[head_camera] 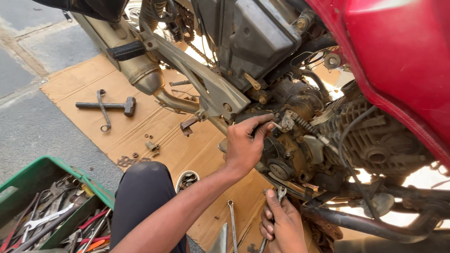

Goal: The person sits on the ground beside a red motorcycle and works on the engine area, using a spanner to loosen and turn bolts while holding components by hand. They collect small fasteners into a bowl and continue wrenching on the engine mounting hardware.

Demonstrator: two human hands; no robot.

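From my seat, much is cut off: the red fuel tank (398, 51) runs out of frame at 2 o'clock, and the green tool crate (33, 180) is clipped at 8 o'clock, its tangle of tools too jumbled to sort out. I see no label or package I can make out; only flattened brown cardboard (140, 126) under the motorcycle.

The engine (300, 140) sits just right of centre, caked in brown grime, finned cylinder toward 3 o'clock. My left hand (244, 145) is curled against its side cover, fingertips pinching a small part I cannot identify. My right hand (281, 225), at 6 o'clock, is closed around a spanner (276, 201) whose head points up under the engine (its lower end is hidden by the palm).

A hammer (108, 106) lies on the cardboard at 10 o'clock, with a ring spanner (103, 110) lying across it.
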